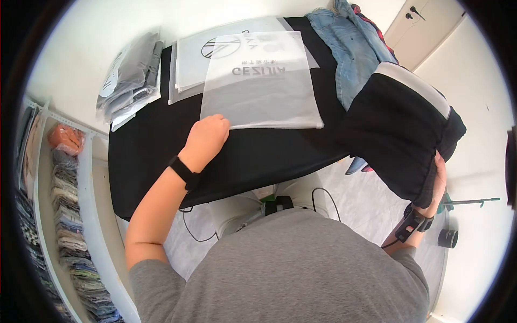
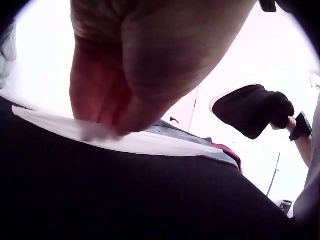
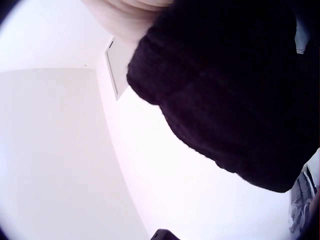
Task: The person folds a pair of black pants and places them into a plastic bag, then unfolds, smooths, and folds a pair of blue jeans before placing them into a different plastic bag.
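Note:
A frosted plastic zip bag [image 1: 264, 102] with printed lettering lies flat on the black-covered table [image 1: 258, 161]. At its near left corner my left hand [image 1: 207, 137] pinches the edge. In the left wrist view the fingers meet the bag's pale edge [image 2: 165, 146] just over the black cloth. Off to the right, my right hand [image 1: 440, 175] holds up a folded black garment [image 1: 393, 129] with a white band along its far edge. Part of that hand is hidden behind the fabric. Dark cloth [image 3: 220, 110] fills much of the right wrist view.
More printed bags [image 1: 188, 64] lie beneath and behind the front one. Packed dark garments [image 1: 134, 70] are stacked at the table's back left. Blue jeans [image 1: 350, 43] drape over the back right. Shelves of folded clothes [image 1: 72, 215] stand on the left.

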A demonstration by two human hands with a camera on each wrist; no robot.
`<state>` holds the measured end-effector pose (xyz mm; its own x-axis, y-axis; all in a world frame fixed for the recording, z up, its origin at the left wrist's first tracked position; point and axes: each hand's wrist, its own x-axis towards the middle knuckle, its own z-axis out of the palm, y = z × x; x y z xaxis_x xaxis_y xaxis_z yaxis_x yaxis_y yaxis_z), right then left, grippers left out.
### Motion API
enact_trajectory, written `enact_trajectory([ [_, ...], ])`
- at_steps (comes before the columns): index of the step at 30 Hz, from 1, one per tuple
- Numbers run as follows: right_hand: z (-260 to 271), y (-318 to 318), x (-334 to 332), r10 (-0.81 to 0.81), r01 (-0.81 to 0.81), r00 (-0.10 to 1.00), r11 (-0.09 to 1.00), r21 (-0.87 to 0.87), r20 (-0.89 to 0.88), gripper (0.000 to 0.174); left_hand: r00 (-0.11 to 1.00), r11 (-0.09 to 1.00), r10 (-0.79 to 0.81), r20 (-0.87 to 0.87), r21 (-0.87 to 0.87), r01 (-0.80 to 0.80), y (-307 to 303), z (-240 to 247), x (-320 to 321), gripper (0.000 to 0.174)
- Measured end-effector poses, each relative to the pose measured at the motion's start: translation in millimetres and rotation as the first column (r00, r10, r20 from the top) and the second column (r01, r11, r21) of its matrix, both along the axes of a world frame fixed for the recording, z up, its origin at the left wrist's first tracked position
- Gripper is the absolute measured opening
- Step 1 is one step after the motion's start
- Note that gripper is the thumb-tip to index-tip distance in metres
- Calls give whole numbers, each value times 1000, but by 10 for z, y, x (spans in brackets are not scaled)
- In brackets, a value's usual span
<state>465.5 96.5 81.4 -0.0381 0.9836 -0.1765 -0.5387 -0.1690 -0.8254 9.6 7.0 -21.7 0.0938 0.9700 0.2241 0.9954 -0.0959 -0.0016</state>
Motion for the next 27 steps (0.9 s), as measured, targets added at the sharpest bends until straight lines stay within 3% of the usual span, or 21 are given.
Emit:
enact_trajectory([
  [2, -19, 6, 33, 39, -39, 998, 999, -3, -53, 42, 997, 997, 38, 71, 63, -42, 77, 2, 104, 10],
  [4, -42, 6, 57, 75, -76, 992, 997, -2, -103, 38, 940, 997, -25, 340, 71, 0, 160, 9, 208, 11],
  [5, -50, 0, 53, 78, -78, 992, 997, 9, -103, 38, 939, 997, -29, 343, 75, 4, 195, 18, 230, 11],
  [7, -78, -22, 78, 77, -75, 992, 997, 21, -99, 38, 847, 987, 112, 520, -160, -32, 262, 41, 275, 11],
  [11, -98, -102, 68, 69, -68, 995, 998, 20, -70, 40, 848, 980, 131, 513, -197, -32, 298, 36, 278, 10],
  [13, -101, -139, 27, 102, -101, 994, 995, 22, -43, 42, 881, 999, 35, 472, -39, -18, 277, -5, 312, 9],
  [17, -131, -180, -159, 148, -149, 988, 989, -6, -46, 44, 937, 989, -115, 329, -54, 140, 238, -35, 304, 19],
  [19, -181, -162, -265, 263, -264, 962, 964, -8, -76, 46, 900, 970, -241, 364, 74, 230, 235, -55, 336, 27],
  [21, -194, -166, -419, 287, -288, 955, 957, -10, -71, 47, 892, 966, -259, 371, 112, 234, 214, -13, 404, 27],
  [26, -547, -99, -762, 524, -524, 844, 851, 31, -114, 48, 897, 972, -229, 377, 135, 191, 241, -17, 452, 30],
  [27, -686, -79, -795, 583, -585, 798, 810, 35, -152, 47, 818, 982, -189, 543, 96, 163, 270, -39, 439, 30],
])
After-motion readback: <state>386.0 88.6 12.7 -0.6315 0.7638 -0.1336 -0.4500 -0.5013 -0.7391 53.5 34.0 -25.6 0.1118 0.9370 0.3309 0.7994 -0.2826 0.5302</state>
